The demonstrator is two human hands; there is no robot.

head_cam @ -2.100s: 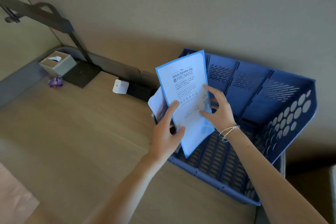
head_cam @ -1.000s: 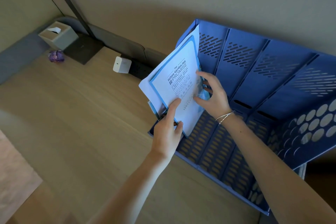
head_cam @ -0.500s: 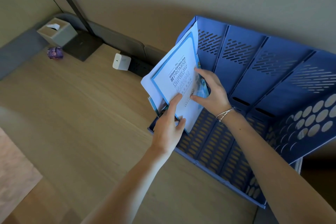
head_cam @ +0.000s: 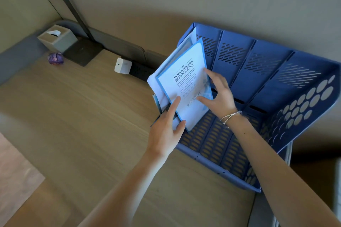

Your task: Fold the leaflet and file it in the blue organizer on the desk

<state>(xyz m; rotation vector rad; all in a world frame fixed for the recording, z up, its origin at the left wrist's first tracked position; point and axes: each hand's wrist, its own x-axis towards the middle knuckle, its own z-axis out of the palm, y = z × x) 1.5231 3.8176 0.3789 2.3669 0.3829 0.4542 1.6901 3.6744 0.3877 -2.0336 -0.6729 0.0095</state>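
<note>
The folded leaflet [head_cam: 184, 77], white with a blue border and printed text, stands tilted in the leftmost slot of the blue organizer [head_cam: 273, 83] on the wooden desk. It leans against other white papers [head_cam: 153, 83] in that slot. My left hand [head_cam: 166, 131] pinches its lower left edge, thumb on the front. My right hand [head_cam: 219, 96] grips its right edge, fingers spread over the printed face. A bracelet circles my right wrist.
The organizer has several perforated slots to the right of the leaflet, with nothing in them. A white charger [head_cam: 123, 65] plugs into a power strip at the wall. A tissue box [head_cam: 57, 40], a purple wrapped item [head_cam: 56, 58] and a dark lamp base [head_cam: 83, 52] sit at back left.
The leaflet has gone from held above the organizer down into its leftmost slot, against the other papers. Both hands stayed on it and have shifted only slightly since.
</note>
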